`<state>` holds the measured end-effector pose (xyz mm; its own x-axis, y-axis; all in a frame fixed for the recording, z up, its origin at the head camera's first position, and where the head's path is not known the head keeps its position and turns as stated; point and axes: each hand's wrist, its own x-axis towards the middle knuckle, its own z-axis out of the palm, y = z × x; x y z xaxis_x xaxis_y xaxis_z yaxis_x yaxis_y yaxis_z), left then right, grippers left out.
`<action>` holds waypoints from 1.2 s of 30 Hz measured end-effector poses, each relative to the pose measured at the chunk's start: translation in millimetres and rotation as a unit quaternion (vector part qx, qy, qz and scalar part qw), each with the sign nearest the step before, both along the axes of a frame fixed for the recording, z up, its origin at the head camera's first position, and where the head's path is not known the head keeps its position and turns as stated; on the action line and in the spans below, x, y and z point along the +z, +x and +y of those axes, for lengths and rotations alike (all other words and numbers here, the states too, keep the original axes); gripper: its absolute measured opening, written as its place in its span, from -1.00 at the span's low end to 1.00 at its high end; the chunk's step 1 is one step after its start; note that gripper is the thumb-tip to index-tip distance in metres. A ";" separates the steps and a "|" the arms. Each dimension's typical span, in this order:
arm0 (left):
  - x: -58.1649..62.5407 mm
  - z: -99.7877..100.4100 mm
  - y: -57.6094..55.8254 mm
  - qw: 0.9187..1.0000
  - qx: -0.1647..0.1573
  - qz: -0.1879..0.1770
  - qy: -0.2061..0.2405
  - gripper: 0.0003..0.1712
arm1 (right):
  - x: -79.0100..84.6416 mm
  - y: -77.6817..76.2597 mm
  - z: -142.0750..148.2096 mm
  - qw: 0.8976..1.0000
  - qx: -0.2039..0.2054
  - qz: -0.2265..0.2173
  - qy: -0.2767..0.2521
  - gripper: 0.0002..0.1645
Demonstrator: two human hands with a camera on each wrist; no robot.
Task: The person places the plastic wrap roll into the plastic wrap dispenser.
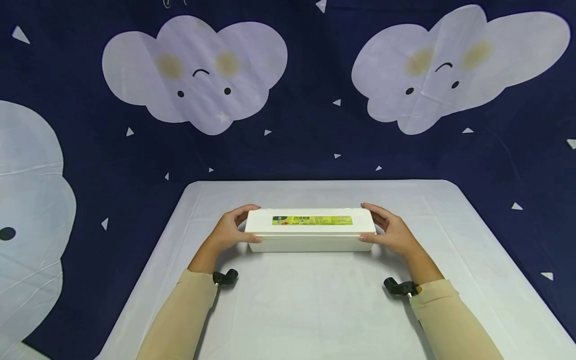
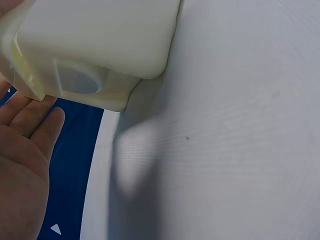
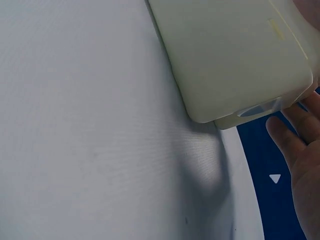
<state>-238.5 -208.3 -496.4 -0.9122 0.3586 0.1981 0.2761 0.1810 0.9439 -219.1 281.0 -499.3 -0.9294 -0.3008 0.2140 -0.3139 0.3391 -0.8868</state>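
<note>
A long white cling film box with a yellow-green label on its lid lies lengthwise across the table. My left hand grips its left end, thumb on the front face and fingers round the back corner. At the right end my right hand holds it the same way. The left wrist view shows the end of the box with a rounded recess, fingers under the lid's edge. In the right wrist view, fingertips sit by the other end of the box.
A white cloth covers the table, whose far edge runs behind the box. Beyond it hangs a dark blue curtain printed with clouds and small triangles. Black wrist mounts sit at both sleeve cuffs.
</note>
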 end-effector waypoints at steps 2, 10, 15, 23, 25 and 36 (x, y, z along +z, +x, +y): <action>-0.7 -0.1 0.6 1.000 -0.001 0.000 0.000 -0.03 | -0.1 0.7 0.3 1.000 0.000 0.001 0.002 0.19; -2.6 -0.1 2.0 1.000 -0.005 -0.002 0.002 -0.01 | -0.3 3.0 1.1 1.000 -0.002 0.002 0.005 0.21; -1.5 0.9 2.5 1.000 -0.008 -0.001 0.006 0.02 | 1.1 3.5 0.6 1.000 -0.002 0.003 0.004 0.21; 0.3 1.7 2.3 1.000 -0.013 -0.007 0.002 0.05 | 2.0 4.6 -1.3 1.000 -0.001 -0.011 -0.003 0.22; 0.1 2.1 2.6 1.000 -0.013 -0.010 0.002 0.06 | 1.3 4.6 -1.0 1.000 0.000 -0.011 -0.005 0.22; 1.8 -1.1 1.5 0.999 -0.033 -0.004 0.001 0.06 | -1.3 4.6 0.6 1.000 0.008 0.007 -0.014 0.21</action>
